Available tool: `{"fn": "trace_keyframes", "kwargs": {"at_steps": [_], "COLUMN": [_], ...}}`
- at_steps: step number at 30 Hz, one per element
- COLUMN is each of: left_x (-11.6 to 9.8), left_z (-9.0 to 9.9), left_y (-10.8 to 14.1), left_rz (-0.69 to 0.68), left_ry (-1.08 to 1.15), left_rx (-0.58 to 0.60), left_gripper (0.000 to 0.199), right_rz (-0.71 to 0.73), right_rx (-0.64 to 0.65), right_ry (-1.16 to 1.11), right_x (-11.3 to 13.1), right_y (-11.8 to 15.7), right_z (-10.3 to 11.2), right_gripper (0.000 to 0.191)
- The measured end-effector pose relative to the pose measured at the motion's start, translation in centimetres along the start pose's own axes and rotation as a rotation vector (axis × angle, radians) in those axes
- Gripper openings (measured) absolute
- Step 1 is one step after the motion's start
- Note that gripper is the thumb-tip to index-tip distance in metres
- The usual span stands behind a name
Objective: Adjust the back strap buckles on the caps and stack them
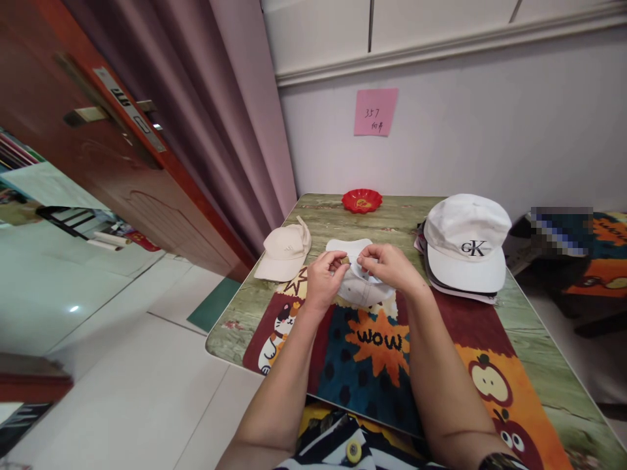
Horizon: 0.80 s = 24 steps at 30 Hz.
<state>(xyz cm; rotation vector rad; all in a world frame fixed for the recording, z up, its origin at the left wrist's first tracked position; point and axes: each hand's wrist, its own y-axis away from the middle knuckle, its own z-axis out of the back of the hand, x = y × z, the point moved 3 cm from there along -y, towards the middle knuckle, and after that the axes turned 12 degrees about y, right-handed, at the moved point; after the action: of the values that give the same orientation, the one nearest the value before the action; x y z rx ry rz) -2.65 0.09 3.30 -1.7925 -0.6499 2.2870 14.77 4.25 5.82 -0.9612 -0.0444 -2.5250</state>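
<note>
A white cap (360, 287) lies on the patterned mat in front of me, its brim pointing away. Over its left side, my left hand (327, 274) is closed in a pinch on a small gold-brown piece (345, 260); whether that piece is joined to the cap cannot be made out. My right hand (386, 264) hovers at the cap's right side, thumb and fingertips pinched together, and what they hold is too small to name. To the left rests a beige cap (285, 248) with its strap sticking up. At the right, a white cap with dark letters (467, 238) tops a stack of caps.
A red scalloped dish (362, 201) stands near the back of the green wood-patterned table (323, 212). The colourful mat (362, 372) reaches the front edge. A pink note (375, 112) is on the wall. A wooden door (147, 170) and a curtain (215, 85) flank the left.
</note>
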Motion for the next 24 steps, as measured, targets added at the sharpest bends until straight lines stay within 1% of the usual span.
{"fn": "trace_keyframes", "kwargs": {"at_steps": [3,7,13,17,24], "left_x": [0.0,0.5,1.1,1.2,1.3], "left_z": [0.0,0.1,0.1,-0.1,-0.2], "left_y": [-0.1,-0.2,-0.3,-0.3,0.0], "left_rz": [0.02,0.064,0.062,0.063,0.167], "left_ry": [0.009,0.103,0.144,0.192,0.339], "left_rx": [-0.016,-0.025,-0.016,0.022,0.078], "left_gripper": [0.018,0.019,0.02,0.021,0.026], "right_rz": [0.014,0.012,0.003,0.009,0.054], "right_rx": [0.007,-0.006,-0.005,0.015,0.068], "right_ry": [-0.036,-0.054,-0.034,-0.023,-0.028], "right_x": [-0.2,-0.3,0.0,0.0,0.1], "right_y": [-0.2,-0.4,-0.2,-0.2,-0.1], "right_z": [-0.3,-0.5,-0.4,-0.4,-0.3], "right_gripper": [0.019,0.02,0.023,0.022,0.02]}}
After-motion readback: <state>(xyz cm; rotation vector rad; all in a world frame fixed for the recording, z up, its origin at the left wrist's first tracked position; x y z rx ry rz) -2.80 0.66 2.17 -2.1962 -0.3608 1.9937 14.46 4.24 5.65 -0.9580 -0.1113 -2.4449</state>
